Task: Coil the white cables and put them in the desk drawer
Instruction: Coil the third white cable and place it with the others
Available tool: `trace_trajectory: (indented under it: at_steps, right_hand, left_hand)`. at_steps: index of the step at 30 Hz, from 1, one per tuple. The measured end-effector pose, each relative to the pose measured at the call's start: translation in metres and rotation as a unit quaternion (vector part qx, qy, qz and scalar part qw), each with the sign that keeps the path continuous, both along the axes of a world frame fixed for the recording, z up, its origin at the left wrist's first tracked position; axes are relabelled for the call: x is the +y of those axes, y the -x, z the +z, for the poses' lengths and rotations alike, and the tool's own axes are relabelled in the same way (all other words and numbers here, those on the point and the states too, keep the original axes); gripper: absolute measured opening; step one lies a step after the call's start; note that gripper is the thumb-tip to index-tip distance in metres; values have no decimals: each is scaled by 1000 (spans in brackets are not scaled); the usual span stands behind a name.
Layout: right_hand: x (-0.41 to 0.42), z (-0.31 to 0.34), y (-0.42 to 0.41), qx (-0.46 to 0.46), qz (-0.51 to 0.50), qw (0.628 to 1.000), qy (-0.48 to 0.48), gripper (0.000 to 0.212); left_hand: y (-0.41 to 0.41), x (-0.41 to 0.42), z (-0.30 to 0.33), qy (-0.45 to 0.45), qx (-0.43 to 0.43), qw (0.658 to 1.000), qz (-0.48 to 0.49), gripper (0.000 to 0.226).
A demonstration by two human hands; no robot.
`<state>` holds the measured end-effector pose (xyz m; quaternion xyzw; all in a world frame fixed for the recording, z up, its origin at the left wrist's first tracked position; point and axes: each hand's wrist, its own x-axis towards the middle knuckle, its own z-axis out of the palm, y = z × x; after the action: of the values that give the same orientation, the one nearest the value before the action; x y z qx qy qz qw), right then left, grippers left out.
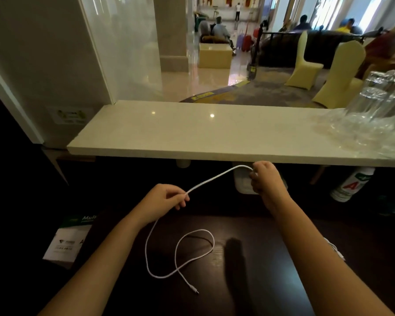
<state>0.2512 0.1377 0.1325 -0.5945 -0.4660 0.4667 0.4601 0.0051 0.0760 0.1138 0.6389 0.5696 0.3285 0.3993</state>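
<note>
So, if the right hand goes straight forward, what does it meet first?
Probably the white block under the counter; the right hand, gripping the white cable, is already in front of it. Depth is unclear.

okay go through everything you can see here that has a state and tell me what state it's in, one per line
left hand: pinches the white cable.
right hand: grips the cable's other end.
white cable: stretched between the hands, the rest lying in a loose loop on the dark desk, uncoiled.
second white cable: on the desk by the right forearm, mostly hidden.
glasses: plastic-wrapped on the counter.
</note>
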Motion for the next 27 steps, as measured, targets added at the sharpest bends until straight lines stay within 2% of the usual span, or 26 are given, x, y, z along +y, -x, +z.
trace_trajectory:
  at_steps: [1, 3, 4, 5, 7, 9, 11, 13, 16, 19, 23, 27]
  right_hand:
    - [-3, -2, 0, -82, 20, 996, -6, 22]
    - [-13, -9, 8, -241, 81, 967, -21, 19]
    - [-19, -13, 14, -296, 120, 947, -22, 20]
    - [-27, -14, 21, -336, 165, 927, -25, 19]
    - [-40, -10, 35, -391, 277, 877, -46, 16]
    - [-50, -1, 48, -434, 386, 810, -80, 27]
    - [-56, 9, 58, -486, 392, 759, -185, 25]
    - [-54, 15, 60, -499, 337, 734, -314, 13]
    - [-47, 19, 53, -488, 298, 739, -357, 9]
    - [-43, 24, 48, -428, 324, 789, -297, 9]
    - [-39, 30, 45, -387, 376, 817, -204, 10]
    - [-38, 20, 40, -334, 352, 860, -158, 9]
  left_hand:
    - [-1, -1, 0, -1, -69, 997, 36, 21]
    - [-6, -1, 3, 2, -242, 966, 90, 23]
    - [-8, 0, 6, -1, -292, 951, 104, 23]
    - [-12, 2, 8, -9, -304, 946, 111, 23]
    - [-21, 5, 9, -31, -252, 961, 111, 22]
    - [-30, 6, 7, -41, -191, 977, 86, 21]
    - [-36, 5, 6, -43, -159, 985, 56, 20]
    - [-38, 2, 7, -34, -132, 990, 23, 20]
    - [-38, -4, 16, 29, -110, 993, -30, 33]
    - [-33, -4, 24, 83, -135, 984, -82, 29]
    - [-28, -7, 21, 50, -58, 991, -106, 15]
    - [-27, -11, 8, 27, -64, 993, -100, 19]
